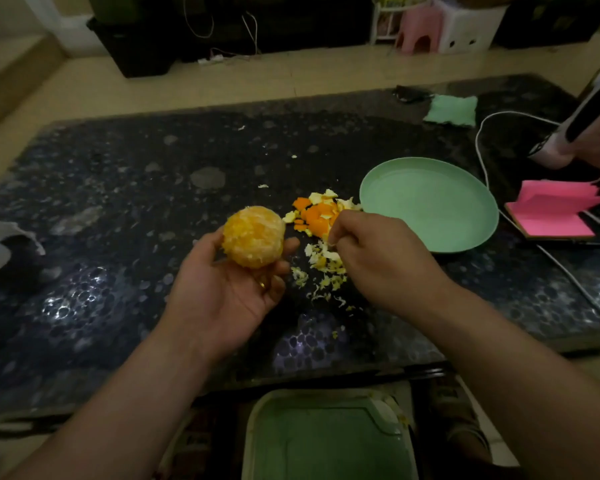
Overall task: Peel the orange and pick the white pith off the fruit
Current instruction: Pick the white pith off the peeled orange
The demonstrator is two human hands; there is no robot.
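- The orange [253,237] is peeled. It looks bumpy and yellow, with pale white pith on it in patches.
- The left hand [229,292] is palm up, above the dark worktop [136,202]. The orange sits up on its fingers, not down in the palm.
- The left thumb touches the left side of the fruit. The first finger curls round the right side, and the other fingers curl under it. There is a ring [262,285] on one of them.
- The right hand [378,251] is just to the right of the orange and does not touch it. Its fingers are curled, with the tips squeezed together on a small bit of pith [330,241].
- Right under those fingertips, a pile of pith scraps [323,268] lies on the worktop.
- A little farther back is a heap of orange peel [317,216]. It is close to the rim of a green plate [430,209].
- A pink pad of notes [551,213] lies to the right of the plate, and a white cable [482,150] runs past it.
- A green cloth [452,110] lies at the far side of the worktop.
- A green bin [326,441] stands below the near edge.
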